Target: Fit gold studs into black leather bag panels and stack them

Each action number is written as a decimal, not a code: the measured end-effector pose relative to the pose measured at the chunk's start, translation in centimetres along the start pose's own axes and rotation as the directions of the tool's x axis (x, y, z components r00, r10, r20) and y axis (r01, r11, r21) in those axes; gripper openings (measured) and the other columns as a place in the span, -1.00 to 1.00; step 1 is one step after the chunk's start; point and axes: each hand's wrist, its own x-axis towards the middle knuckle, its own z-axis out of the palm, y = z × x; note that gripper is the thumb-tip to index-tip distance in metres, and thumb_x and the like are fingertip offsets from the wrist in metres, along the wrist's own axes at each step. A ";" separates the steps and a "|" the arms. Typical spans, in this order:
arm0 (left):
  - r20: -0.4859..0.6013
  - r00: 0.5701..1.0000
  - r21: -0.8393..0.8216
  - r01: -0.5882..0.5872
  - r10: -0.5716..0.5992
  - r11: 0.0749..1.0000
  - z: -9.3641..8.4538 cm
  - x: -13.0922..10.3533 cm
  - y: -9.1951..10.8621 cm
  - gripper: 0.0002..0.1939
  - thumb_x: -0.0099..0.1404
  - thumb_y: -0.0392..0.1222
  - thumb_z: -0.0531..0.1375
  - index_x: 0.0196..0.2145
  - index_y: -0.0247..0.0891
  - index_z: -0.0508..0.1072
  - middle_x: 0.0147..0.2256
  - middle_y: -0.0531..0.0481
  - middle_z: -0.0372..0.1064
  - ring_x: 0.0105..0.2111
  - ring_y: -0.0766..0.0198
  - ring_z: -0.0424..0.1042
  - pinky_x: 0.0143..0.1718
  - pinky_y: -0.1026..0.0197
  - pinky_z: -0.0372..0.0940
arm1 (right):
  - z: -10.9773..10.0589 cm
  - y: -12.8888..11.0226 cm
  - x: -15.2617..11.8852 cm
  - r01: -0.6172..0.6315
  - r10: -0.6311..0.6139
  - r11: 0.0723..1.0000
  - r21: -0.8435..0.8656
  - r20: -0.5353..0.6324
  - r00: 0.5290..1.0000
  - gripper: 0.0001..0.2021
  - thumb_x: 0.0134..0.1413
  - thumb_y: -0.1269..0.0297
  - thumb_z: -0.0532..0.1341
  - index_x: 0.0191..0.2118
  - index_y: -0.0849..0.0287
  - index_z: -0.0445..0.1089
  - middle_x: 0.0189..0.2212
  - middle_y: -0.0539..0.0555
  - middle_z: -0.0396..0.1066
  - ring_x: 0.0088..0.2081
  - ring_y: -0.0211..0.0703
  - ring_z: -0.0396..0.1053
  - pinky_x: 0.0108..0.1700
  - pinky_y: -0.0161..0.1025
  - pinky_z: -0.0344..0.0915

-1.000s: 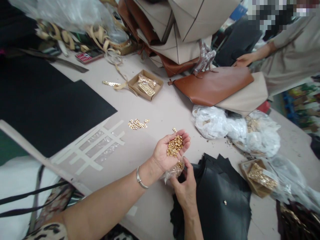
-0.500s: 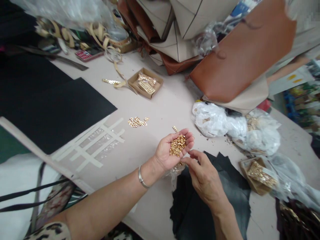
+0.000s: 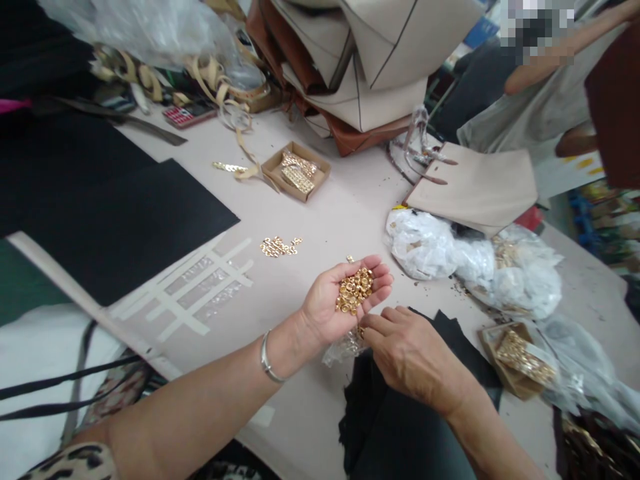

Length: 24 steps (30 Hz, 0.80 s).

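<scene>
My left hand [image 3: 340, 297] is palm up and cupped, with a heap of small gold eyelets [image 3: 355, 291] in it. Just below it, my right hand [image 3: 405, 350] is closed, back upward, its fingertips bent in at a small clear plastic bag [image 3: 345, 348]. A bit of gold shows at those fingertips, but what they pinch is hidden. Beyond my left fingers lies a short gold piece [image 3: 351, 259]. A flat cluster of gold rings [image 3: 280, 247] rests on the table further left. Black leather [image 3: 400, 413] lies under my right hand and forearm.
A small cardboard box [image 3: 320, 180] holds packed gold hardware. Stacked bags [image 3: 350, 60] stand at the back, a beige bag [image 3: 480, 183] to the right. White plastic bundles [image 3: 423, 243] and another box [image 3: 500, 353] are at right. Another person's arm [image 3: 565, 50] shows at upper right.
My right hand has turned and curled in closer to the small plastic bag. At the right, the brown bag has been lifted away by another person, uncovering a beige bag.
</scene>
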 end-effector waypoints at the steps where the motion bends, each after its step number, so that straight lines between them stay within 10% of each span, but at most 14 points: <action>1: -0.007 1.000 0.004 0.003 -0.003 1.000 0.0 0.0 -0.1 -0.77 0.32 -0.38 0.09 -0.21 -0.42 0.55 -0.31 -0.20 0.57 -0.31 0.19 0.58 -0.19 0.18 0.49 | -0.2 0.0 0.2 -0.001 0.001 1.000 -0.003 0.021 1.000 -0.89 0.19 0.47 0.16 -0.31 0.12 0.36 -0.33 0.05 0.43 -0.35 -0.08 0.27 -0.28 -0.08 0.21; 6: -0.033 0.999 0.016 -0.015 0.016 1.000 0.0 0.2 0.3 -0.76 0.31 -0.39 0.10 -0.18 -0.43 0.55 -0.31 -0.21 0.57 -0.30 0.19 0.58 -0.16 0.18 0.48 | 0.0 -0.2 0.7 -0.024 0.024 0.999 -0.033 0.014 1.000 -0.69 0.10 0.55 0.16 -0.05 0.09 0.33 -0.26 0.08 0.42 -0.33 -0.05 0.28 -0.29 -0.10 0.20; 24: -0.090 0.994 0.208 -0.048 0.068 0.977 -0.6 1.1 0.1 -0.80 0.31 -0.35 0.12 -0.24 -0.42 0.55 -0.42 -0.16 0.54 -0.49 0.25 0.54 -0.40 0.27 0.46 | 0.2 -0.6 1.2 -0.071 0.074 0.981 0.179 -0.007 0.997 -0.57 0.04 0.66 0.05 -0.02 0.14 0.37 -0.08 0.20 0.42 -0.02 0.03 0.35 -0.06 -0.05 0.45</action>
